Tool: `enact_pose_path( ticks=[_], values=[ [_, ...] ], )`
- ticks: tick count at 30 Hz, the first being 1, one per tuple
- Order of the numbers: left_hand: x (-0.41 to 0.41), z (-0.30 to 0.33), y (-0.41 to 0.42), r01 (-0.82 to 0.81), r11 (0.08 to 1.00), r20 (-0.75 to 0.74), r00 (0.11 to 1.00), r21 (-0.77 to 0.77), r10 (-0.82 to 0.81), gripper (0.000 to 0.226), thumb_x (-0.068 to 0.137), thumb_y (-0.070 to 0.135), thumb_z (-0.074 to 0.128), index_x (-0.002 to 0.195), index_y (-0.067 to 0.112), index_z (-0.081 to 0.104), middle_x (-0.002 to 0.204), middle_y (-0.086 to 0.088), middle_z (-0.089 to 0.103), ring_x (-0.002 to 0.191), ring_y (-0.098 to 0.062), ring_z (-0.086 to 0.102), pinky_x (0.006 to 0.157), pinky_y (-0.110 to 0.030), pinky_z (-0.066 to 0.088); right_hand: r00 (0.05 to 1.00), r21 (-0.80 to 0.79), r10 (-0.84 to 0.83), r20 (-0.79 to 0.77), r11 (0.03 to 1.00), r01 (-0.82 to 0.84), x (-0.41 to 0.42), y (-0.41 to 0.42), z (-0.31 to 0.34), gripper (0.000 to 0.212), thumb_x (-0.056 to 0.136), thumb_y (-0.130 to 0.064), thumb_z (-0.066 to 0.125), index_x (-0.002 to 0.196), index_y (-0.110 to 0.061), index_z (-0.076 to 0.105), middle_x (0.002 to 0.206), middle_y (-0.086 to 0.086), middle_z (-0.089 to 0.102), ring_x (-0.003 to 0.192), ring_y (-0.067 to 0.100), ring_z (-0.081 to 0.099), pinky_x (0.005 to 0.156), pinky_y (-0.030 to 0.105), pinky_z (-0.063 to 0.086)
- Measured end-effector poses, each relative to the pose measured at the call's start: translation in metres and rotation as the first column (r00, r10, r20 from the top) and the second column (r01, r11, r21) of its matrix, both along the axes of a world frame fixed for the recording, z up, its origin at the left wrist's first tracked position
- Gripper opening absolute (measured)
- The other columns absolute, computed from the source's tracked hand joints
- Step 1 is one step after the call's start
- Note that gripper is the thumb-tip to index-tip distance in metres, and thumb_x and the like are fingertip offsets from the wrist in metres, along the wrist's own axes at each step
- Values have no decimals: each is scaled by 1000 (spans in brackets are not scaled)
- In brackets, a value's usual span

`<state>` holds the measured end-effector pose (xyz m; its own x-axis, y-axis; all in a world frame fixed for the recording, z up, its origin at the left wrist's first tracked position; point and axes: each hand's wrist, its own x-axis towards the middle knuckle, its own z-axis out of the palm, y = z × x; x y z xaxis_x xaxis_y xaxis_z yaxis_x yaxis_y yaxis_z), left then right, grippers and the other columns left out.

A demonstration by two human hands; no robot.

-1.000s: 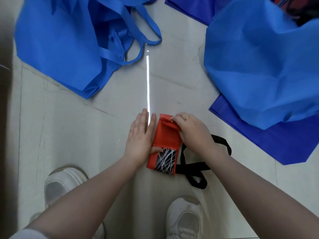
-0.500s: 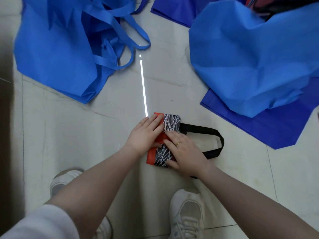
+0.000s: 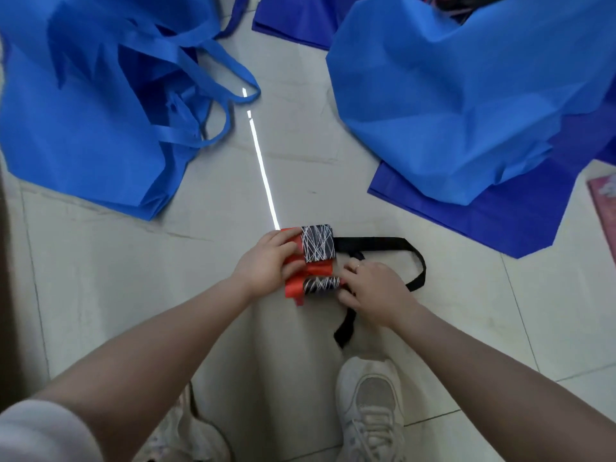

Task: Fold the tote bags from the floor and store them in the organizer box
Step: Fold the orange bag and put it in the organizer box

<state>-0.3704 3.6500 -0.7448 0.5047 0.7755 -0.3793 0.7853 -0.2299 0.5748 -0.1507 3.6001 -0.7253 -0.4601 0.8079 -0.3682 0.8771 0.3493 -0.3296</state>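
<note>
gripping folded red tote [image 3: 308,265], seemingly two-handed

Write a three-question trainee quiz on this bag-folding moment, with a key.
1. True or false: the left hand holds the folded red bag.
2. What colour are the bag's handles? A black, B blue, C white.
3. Fill in: the right hand works at the bag's ____ side, seen from the camera.

Key: 1 true; 2 A; 3 right.
</note>
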Motion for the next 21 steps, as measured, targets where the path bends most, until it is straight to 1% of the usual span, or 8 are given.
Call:
enact_pose_path(
  ticks=[2,5,9,11,13,16,19,21],
  values=[
    [3,11,5,-128,979,145,978,-158,151,56,92,49,30,112,10,65,132,-2,54,122,-20,48,106,-24,33,991,-128,-128,41,983,132,-1,12,4,41,97,-44,35,113,-18,61,107,7,55,96,30,57,73,35,41],
    [7,25,16,-211,879,200,926,-427,320,35,101,30,36,116,12,61,117,1,60,112,-12,53,94,-9,35,970,-220,-233,64,945,241,-7,26,5,43,99,-48,30,98,-17,60,102,4,56,98,27,57,66,31,35],
    [13,19,29,-99,969,-9,995,-225,100,34,88,35,62,107,7,66,125,0,53,106,-19,54,87,-22,37,891,-272,-424,165,848,454,-16,33,0,51,96,-57,31,68,-18,47,82,2,57,89,26,60,62,30,36],
    [16,18,35,-93,975,-54,995,-201,83,45,84,37,66,119,10,58,124,-5,53,105,-20,53,87,-25,38,851,-267,-473,228,810,522,-21,36,2,54,94,-60,32,70,-16,50,80,2,56,88,28,60,62,30,37],
    [18,17,39,-33,982,-82,996,-187,17,66,80,41,70,135,12,45,135,-7,45,121,-23,45,100,-29,36,826,-231,-495,271,799,555,-24,37,6,53,93,-62,34,76,-15,54,86,4,63,89,27,61,67,31,38],
    [25,14,34,123,983,-233,960,-140,-153,84,74,45,73,142,15,33,140,-7,38,127,-27,35,104,-36,34,830,-63,-455,323,865,498,-23,38,8,50,90,-63,38,84,-17,56,97,3,66,95,25,59,80,36,34],
    [29,10,30,68,992,-342,934,-106,-100,81,72,49,73,137,17,37,131,-8,44,121,-27,38,98,-34,33,884,161,-439,164,896,415,-18,34,3,42,84,-52,60,104,-15,57,106,4,57,103,26,52,86,36,35],
    [26,8,28,40,996,-344,937,-80,-65,74,74,50,71,133,16,42,127,-7,48,119,-27,41,96,-33,33,916,132,-402,-2,907,399,-14,33,-3,49,79,-42,71,115,-12,56,117,6,53,112,27,49,93,36,36]
  ],
)
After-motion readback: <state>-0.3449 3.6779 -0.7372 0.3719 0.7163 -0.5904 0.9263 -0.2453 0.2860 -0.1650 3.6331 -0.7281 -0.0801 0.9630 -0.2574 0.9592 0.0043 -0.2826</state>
